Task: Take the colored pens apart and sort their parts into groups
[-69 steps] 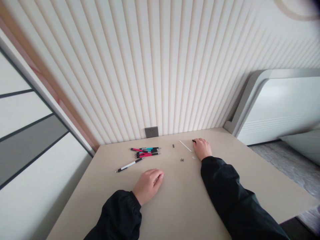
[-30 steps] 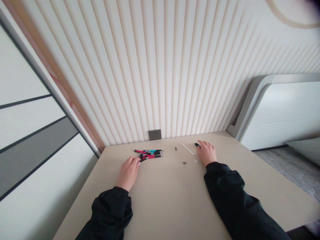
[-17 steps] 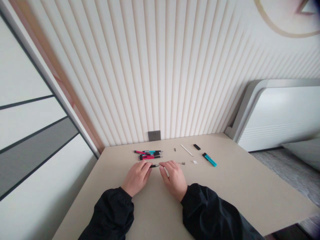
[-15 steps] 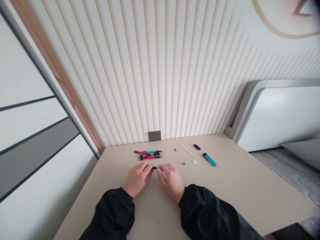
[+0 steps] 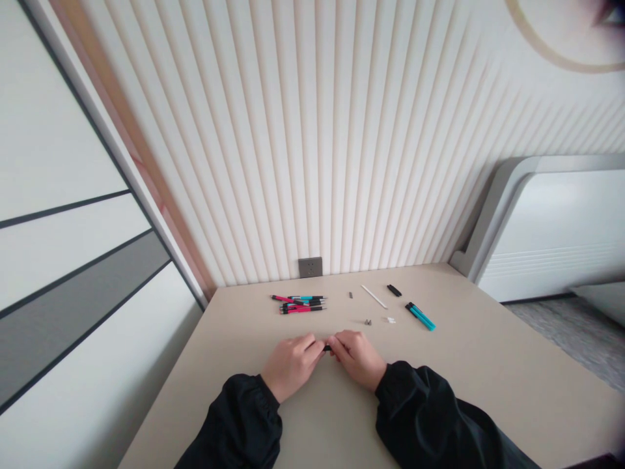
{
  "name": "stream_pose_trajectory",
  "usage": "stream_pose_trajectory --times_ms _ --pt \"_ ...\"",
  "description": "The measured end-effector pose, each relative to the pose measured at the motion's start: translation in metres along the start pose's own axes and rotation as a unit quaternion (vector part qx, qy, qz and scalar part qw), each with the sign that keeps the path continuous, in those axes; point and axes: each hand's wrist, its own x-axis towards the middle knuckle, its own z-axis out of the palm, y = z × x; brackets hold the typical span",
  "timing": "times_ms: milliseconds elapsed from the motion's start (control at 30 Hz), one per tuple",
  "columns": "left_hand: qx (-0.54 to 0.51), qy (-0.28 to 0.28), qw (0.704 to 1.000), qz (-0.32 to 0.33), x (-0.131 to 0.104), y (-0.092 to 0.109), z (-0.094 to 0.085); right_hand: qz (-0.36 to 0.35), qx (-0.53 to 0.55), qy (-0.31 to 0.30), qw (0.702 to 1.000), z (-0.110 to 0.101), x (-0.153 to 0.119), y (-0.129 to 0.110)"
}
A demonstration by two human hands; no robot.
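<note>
A short black pen part (image 5: 327, 348) shows between my two hands above the near middle of the table, most of it hidden by fingers. My left hand (image 5: 294, 365) is closed in a pinch on its left end. On the other end, the thumb and fingertips of my right hand (image 5: 359, 358) are pinched together. Beyond them lies a pile of red, blue and black pens (image 5: 301, 309). Small metal pieces (image 5: 368, 322) and small white pieces (image 5: 389, 320) rest past my right hand.
Farther right are a thin white refill-like stick (image 5: 374, 297), a black clip-like piece (image 5: 394, 290) and blue pen barrels (image 5: 420, 317). A tiny dark piece (image 5: 350, 295) sits near the back of the beige table (image 5: 234, 339). A dark socket (image 5: 310, 267) is on the ribbed wall.
My hands have come closer together and nearer to me. Less of the black pen part shows, and its silver section is now covered. The view has shifted slightly left.
</note>
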Motion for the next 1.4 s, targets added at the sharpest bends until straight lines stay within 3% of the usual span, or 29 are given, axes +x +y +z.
stream_pose_trajectory --times_ms 333,800,1400 --pt "-0.047 -0.019 0.998 -0.027 0.0003 -0.001 0.003 0.035 -0.016 -0.026 0.999 -0.0042 0.0008 -0.0025" --pt "-0.063 0.0 0.997 -0.04 0.0004 -0.0011 0.0063 0.067 -0.005 0.005 0.998 -0.0046 0.0007 -0.0039" --pt "-0.072 -0.003 0.997 -0.031 0.001 -0.0008 -0.0016 0.031 -0.001 0.007 1.0 -0.0045 0.0006 -0.0025"
